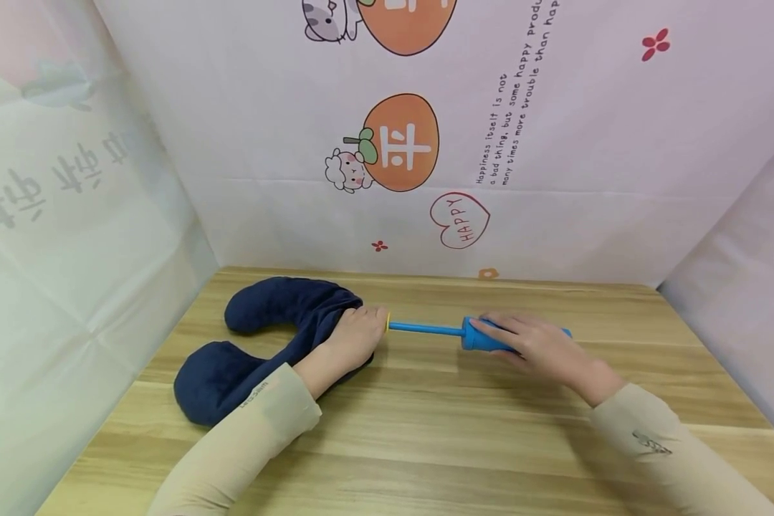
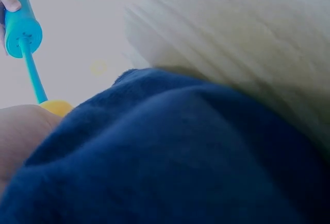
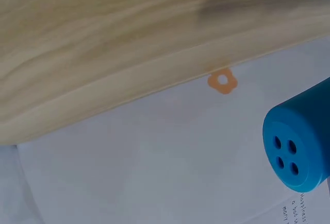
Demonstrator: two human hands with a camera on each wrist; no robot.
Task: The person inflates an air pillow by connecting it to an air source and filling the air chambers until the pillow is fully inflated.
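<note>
Spanning the foreground: wood-grain table [image 1: 438, 451] | on its left side: navy U-shaped pillow [image 1: 319, 308] | right of the pillow, stretched between both hands: blue pump [image 1: 477, 337] | right hand [image 1: 548, 347]: wrapped round the pump's barrel | left hand [image 1: 355, 337]: against the pillow, curled round the rod's yellow end [image 2: 58, 107]

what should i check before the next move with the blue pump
1. Right hand gripping the pump: ok
2. Left hand holding the yellow end: ok, fingers curled there
3. Rod unobstructed between the hands: ok
4. Neck pillow clear of the visible rod: ok, left of it
5. Pump joined to the pillow: cannot tell, the left hand hides that spot
</note>
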